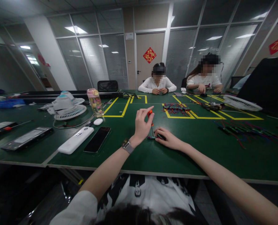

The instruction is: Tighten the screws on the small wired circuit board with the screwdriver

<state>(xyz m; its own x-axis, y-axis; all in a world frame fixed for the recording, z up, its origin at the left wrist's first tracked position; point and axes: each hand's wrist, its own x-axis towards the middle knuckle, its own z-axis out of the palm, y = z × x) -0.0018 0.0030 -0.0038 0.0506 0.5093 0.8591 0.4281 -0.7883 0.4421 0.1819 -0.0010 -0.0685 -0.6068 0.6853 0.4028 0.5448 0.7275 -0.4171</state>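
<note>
My left hand (143, 122) is closed around the orange-red handle of a screwdriver (150, 113), held upright. Its thin shaft points down at a small circuit board (151, 137) lying flat on the green table. My right hand (166, 138) rests low on the table, its fingers bent against the board's right end. A dark piece shows under those fingers, too small to name. Whether the screwdriver's tip touches a screw cannot be made out.
Left of my hands lie a black phone (97, 139), a white power bank (76, 140) and a bottle (95, 102). Wired boards (177, 108) sit inside yellow tape beyond; more wired boards (251, 129) lie right. Two people sit across the table (129, 162).
</note>
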